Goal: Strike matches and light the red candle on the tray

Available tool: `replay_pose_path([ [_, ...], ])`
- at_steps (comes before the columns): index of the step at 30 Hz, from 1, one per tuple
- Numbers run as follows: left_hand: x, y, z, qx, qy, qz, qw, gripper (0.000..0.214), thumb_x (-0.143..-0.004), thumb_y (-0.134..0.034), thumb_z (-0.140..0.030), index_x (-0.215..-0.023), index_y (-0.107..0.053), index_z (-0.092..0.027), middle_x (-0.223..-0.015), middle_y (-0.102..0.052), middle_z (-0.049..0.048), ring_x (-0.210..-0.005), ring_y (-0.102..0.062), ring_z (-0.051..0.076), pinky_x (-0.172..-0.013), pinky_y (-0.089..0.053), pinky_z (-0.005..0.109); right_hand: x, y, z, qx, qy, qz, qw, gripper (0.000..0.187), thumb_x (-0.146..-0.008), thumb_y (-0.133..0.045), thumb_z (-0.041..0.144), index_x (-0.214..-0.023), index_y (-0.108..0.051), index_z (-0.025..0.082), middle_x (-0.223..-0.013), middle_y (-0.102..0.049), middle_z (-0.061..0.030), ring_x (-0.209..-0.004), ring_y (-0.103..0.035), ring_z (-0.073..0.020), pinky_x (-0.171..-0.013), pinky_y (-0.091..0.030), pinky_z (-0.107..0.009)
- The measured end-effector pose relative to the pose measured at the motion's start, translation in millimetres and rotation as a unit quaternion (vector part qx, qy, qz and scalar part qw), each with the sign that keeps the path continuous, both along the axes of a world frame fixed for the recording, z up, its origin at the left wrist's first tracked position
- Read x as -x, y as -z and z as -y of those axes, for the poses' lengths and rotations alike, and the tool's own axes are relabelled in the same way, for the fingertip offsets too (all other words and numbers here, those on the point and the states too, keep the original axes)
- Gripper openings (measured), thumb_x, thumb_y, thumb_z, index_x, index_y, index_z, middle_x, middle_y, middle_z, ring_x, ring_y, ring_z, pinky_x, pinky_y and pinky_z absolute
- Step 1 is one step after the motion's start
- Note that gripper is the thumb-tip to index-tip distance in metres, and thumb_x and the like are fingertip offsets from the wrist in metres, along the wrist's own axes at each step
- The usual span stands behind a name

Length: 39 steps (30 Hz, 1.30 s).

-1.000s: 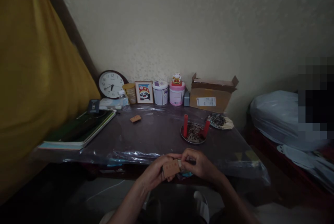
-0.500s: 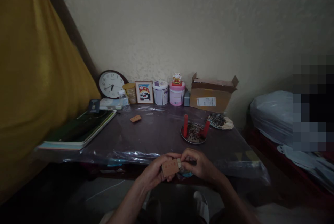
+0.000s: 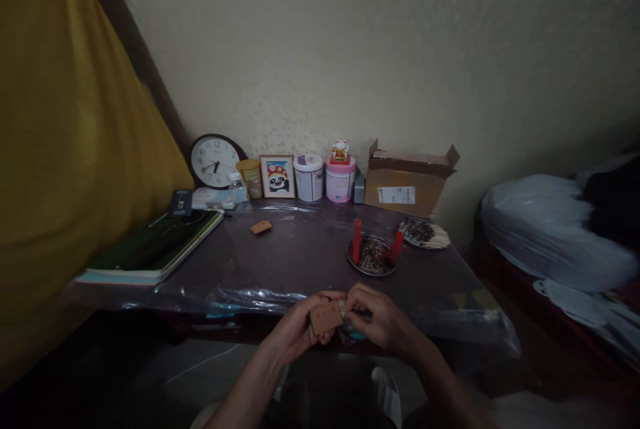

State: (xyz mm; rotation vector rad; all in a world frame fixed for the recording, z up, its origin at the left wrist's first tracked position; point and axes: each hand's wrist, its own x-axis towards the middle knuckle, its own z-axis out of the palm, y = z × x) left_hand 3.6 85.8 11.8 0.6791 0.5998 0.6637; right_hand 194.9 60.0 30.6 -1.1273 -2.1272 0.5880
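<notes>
My left hand (image 3: 296, 330) is closed around a small brown box (image 3: 325, 317), like a matchbox, held just in front of the table's near edge. My right hand (image 3: 376, 318) is closed at the box's right end, its fingertips pinched on the pale inner end of the box. A bluish thing shows under the right hand, too dark to name. On the table beyond stands a metal dish (image 3: 371, 260) with two red candles (image 3: 357, 240) upright in it. A second small brown box (image 3: 261, 227) lies further back on the table.
The dark table (image 3: 300, 256) is covered in clear plastic. Along the wall stand a clock (image 3: 214, 161), a framed picture (image 3: 277, 176), two tubs (image 3: 340, 179), and an open cardboard box (image 3: 407, 180). Books (image 3: 150, 252) lie at left, a yellow curtain (image 3: 60, 149) beside them, a bed (image 3: 555, 229) at right.
Both hands with the box have risen slightly. The view has shifted a little, and the figure at the far right has moved.
</notes>
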Motion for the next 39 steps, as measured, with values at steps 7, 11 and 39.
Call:
replay_pose_path([
  [7, -0.8, -2.2, 0.1, -0.001, 0.003, -0.009, 1.0, 0.034, -0.078, -0.049, -0.027, -0.105, -0.062, -0.012, -0.069, -0.063, 0.005, -0.044, -0.053, 0.011, -0.043, -0.036, 0.022, -0.9, 1.5, -1.5, 0.004, -0.01, -0.003, 1.0, 0.009, -0.08, -0.057, 0.01, -0.08, -0.056, 0.02, -0.083, -0.056, -0.0001, -0.074, -0.054, -0.0116, -0.067, -0.04, -0.022],
  [11, 0.2, -0.9, 1.1, 0.001, 0.016, -0.007, 1.0, 0.033, -0.077, -0.049, -0.025, -0.105, -0.062, -0.013, -0.072, -0.063, 0.0049, -0.045, -0.053, 0.011, -0.043, -0.035, 0.022, -1.0, -0.9, 0.2, 0.006, -0.009, -0.001, 1.0, 0.012, -0.077, -0.056, 0.008, -0.078, -0.054, 0.019, -0.08, -0.055, 0.0007, -0.072, -0.053, -0.0115, -0.067, -0.04, -0.022],
  [39, -1.4, -12.8, 2.2, -0.009, -0.082, 0.024, 0.996, 0.036, -0.08, -0.047, -0.026, -0.111, -0.059, -0.012, -0.079, -0.063, 0.0069, -0.051, -0.052, 0.01, -0.048, -0.038, 0.023, 2.5, 9.1, -12.9, 0.224, 0.083, -0.274, 0.931, 0.023, -0.069, -0.07, 0.038, -0.071, -0.06, 0.017, -0.064, -0.063, 0.0027, -0.06, -0.062, -0.0133, -0.063, -0.05, -0.027],
])
